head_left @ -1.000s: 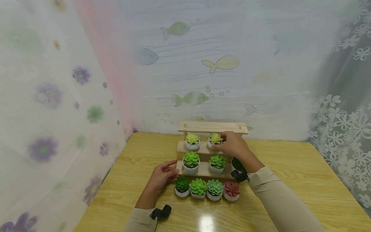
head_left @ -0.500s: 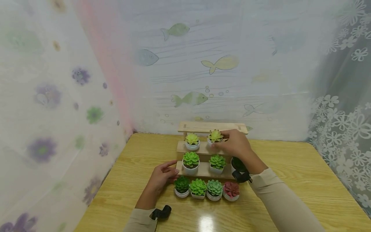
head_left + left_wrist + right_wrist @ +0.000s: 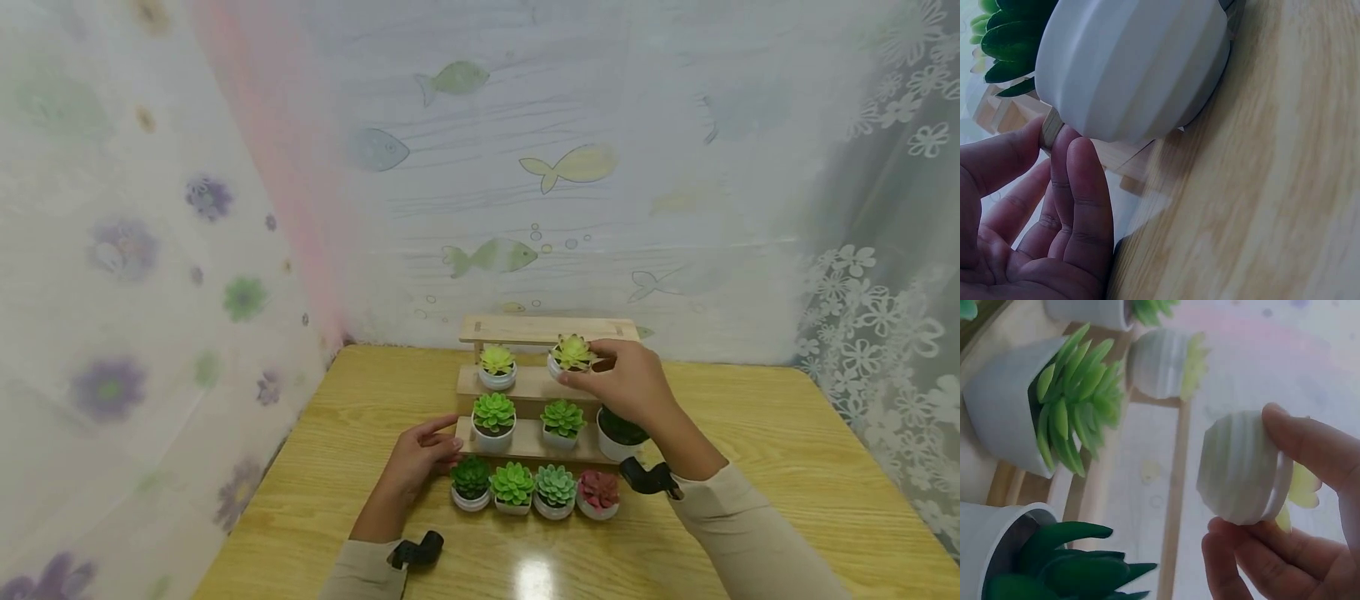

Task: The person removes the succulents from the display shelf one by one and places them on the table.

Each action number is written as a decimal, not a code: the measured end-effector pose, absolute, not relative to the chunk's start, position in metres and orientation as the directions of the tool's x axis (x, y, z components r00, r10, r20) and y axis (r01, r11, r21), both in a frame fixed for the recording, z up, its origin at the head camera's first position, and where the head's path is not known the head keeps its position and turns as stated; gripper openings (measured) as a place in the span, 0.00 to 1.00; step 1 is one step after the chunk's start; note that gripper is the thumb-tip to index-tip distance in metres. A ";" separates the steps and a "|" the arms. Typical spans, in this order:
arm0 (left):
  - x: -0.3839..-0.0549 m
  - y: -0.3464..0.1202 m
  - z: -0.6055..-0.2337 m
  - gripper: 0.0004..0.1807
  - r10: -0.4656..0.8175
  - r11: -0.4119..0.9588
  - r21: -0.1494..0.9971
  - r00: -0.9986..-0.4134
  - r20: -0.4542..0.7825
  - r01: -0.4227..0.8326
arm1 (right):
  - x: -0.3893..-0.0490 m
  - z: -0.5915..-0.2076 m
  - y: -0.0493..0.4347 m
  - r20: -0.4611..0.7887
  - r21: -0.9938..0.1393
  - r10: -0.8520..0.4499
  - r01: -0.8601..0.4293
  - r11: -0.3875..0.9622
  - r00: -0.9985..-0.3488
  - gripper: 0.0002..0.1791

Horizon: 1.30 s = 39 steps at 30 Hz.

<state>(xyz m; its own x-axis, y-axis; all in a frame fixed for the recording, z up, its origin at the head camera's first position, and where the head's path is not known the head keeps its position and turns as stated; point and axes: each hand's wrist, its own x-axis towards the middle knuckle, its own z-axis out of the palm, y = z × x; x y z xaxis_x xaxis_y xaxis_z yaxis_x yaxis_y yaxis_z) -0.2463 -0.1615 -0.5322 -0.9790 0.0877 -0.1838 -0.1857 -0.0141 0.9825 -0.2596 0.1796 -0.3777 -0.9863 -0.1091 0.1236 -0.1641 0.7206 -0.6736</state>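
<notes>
My right hand grips a small yellow-green potted succulent by its white pot, thumb on one side and fingers on the other. In the right wrist view this ribbed pot is held clear of the wooden boards. With thumb and forefinger, my left hand pinches the left end of the lower step of a wooden tiered plant stand; the left wrist view shows the board end between them. A matching yellow-green succulent sits on the middle step, left of the held one.
On the lower step stand two bright green succulents and a dark green one at the right end. Several potted succulents, including a red one, line the table in front. A patterned sheet hangs behind.
My right hand has lifted the yellow-green succulent off the middle step and carried it a little to the right. The left hand has stayed at the stand's end.
</notes>
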 end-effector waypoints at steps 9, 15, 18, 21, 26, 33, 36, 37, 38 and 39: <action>-0.245 -0.162 -0.532 0.29 0.091 -0.004 0.984 -0.980 -0.179 -0.180 | -0.237 -0.374 0.189 0.183 -0.709 -0.128 -0.221 0.669 -0.975 0.35; -0.245 -0.162 -0.532 0.29 0.094 -0.003 0.982 -0.978 -0.188 -0.189 | -0.221 -0.375 0.196 0.239 -0.722 -0.159 -0.285 0.631 -0.958 0.29; -0.244 -0.162 -0.531 0.29 0.094 -0.011 0.981 -0.977 -0.189 -0.191 | -0.214 -0.376 0.198 0.245 -0.740 -0.169 -0.296 0.603 -0.955 0.27; -0.244 -0.162 -0.530 0.30 0.098 -0.019 0.982 -0.977 -0.188 -0.190 | -0.206 -0.376 0.199 0.240 -0.760 -0.170 -0.294 0.580 -0.956 0.27; -0.245 -0.162 -0.531 0.30 0.102 -0.017 0.982 -0.978 -0.184 -0.187 | -0.193 -0.382 0.203 0.238 -0.752 -0.166 -0.289 0.592 -0.957 0.27; -0.247 -0.163 -0.536 0.30 0.099 -0.013 0.983 -0.978 -0.183 -0.185 | -0.181 -0.401 0.213 0.214 -0.784 -0.170 -0.273 0.557 -0.962 0.23; -0.248 -0.164 -0.537 0.30 0.098 -0.013 0.982 -0.978 -0.185 -0.187 | -0.177 -0.407 0.217 0.200 -0.797 -0.179 -0.266 0.542 -0.963 0.22; -0.248 -0.164 -0.537 0.30 0.098 -0.013 0.982 -0.978 -0.184 -0.186 | -0.176 -0.408 0.219 0.191 -0.805 -0.182 -0.260 0.533 -0.965 0.22; -0.248 -0.164 -0.537 0.30 0.097 -0.011 0.983 -0.978 -0.183 -0.185 | -0.175 -0.410 0.220 0.185 -0.812 -0.187 -0.257 0.525 -0.965 0.22; -0.248 -0.164 -0.537 0.30 0.096 -0.009 0.983 -0.978 -0.184 -0.186 | -0.174 -0.411 0.222 0.173 -0.818 -0.189 -0.248 0.518 -0.967 0.23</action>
<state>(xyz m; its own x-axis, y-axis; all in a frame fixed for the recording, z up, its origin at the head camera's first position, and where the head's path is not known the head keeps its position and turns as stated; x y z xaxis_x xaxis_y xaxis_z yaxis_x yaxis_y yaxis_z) -0.2479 -0.1639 -0.5374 -0.9781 0.0963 -0.1843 -0.1860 -0.0092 0.9825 -0.1737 0.2217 -0.4110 -0.9666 -0.1886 0.1733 -0.2479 0.5184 -0.8184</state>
